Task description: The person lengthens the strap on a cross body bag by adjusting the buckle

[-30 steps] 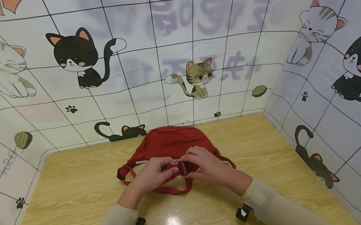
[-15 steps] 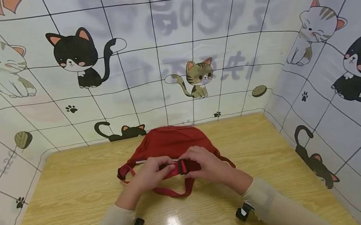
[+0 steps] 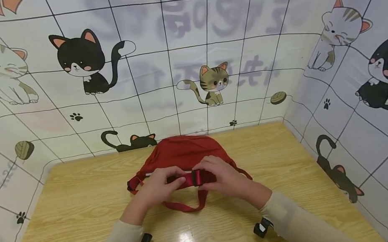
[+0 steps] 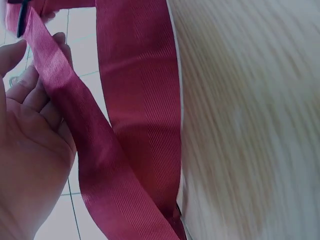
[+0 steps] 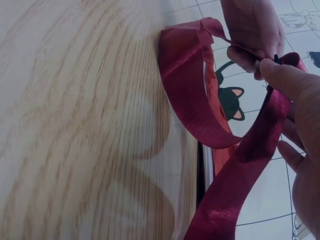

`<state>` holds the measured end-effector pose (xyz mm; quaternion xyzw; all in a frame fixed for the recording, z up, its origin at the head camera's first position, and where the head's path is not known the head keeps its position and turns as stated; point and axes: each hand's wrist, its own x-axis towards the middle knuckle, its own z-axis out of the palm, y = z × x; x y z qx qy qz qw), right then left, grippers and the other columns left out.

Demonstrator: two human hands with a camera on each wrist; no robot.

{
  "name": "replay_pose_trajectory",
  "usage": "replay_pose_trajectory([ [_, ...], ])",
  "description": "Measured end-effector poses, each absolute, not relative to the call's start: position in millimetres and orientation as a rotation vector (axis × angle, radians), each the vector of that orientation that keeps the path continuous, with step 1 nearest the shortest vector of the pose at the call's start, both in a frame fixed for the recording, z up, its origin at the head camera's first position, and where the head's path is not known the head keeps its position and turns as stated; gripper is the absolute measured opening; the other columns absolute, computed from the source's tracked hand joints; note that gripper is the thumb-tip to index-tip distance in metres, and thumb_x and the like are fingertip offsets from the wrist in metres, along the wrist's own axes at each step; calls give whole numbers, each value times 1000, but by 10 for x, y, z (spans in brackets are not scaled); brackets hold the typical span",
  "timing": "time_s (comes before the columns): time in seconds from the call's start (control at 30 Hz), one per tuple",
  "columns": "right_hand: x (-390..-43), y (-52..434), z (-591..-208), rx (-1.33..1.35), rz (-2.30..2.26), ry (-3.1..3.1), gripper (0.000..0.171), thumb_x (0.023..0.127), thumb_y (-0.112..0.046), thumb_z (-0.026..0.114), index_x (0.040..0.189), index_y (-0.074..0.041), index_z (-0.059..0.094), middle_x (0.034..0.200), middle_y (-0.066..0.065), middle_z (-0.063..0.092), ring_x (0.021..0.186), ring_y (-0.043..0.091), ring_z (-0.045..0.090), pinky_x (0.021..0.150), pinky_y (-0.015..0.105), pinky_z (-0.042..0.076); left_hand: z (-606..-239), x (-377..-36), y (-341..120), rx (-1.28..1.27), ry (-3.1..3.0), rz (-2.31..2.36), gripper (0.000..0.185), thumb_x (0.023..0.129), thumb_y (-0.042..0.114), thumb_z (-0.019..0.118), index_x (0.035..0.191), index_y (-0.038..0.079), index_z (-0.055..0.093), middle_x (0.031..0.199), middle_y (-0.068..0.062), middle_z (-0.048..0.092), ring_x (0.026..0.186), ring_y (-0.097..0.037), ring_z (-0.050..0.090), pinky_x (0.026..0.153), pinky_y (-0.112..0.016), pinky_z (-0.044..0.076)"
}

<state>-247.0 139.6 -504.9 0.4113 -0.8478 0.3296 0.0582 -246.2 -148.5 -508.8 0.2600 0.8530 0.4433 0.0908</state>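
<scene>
Ribbed dark-red woven webbing strap [image 3: 184,206], flat and slightly shiny, looped over the pale wood-grain tabletop [image 3: 70,208] just in front of a soft red fabric waist bag [image 3: 183,152]. Left hand [image 3: 160,187] pinching the strap beside a small black plastic buckle [image 3: 196,177]; right hand [image 3: 221,176] gripping the strap at the buckle's other side. Cat-print tiled sheet [image 3: 176,56] behind and around.
</scene>
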Motion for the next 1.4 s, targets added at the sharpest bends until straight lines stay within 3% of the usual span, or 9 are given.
replay_pose_trajectory([
  [0.4,-2471,1380,-5037,1267,948,-2588,52,91,-21,95,137,-20,71,123,-8,65,120,13,57,103,40,52,-5090,-2460,-1447,850,2506,1357,3,109,20,74,107,21,76,87,11,67,82,-13,60,71,-28,51],
  [0.87,-2472,1363,-5058,1274,945,-2531,54,89,-22,97,136,-21,71,122,-9,65,118,13,58,102,39,52,-5073,-2455,-1501,797,2602,1252,11,109,25,75,119,28,77,106,12,75,93,-14,66,83,-34,57],
  [1.17,-2483,1355,-5049,1262,947,-2540,54,89,-19,97,136,-20,71,122,-8,65,118,15,59,100,39,53,-5113,-2491,-1550,807,2594,1238,3,110,24,73,108,22,76,89,10,66,83,-13,60,73,-31,51],
  [1.4,-2481,1347,-5046,1268,917,-2564,56,88,-21,97,137,-21,70,126,-8,65,121,14,57,102,40,54,-5078,-2490,-1463,913,2541,1303,4,109,18,73,109,21,76,88,11,65,83,-13,60,73,-30,52],
])
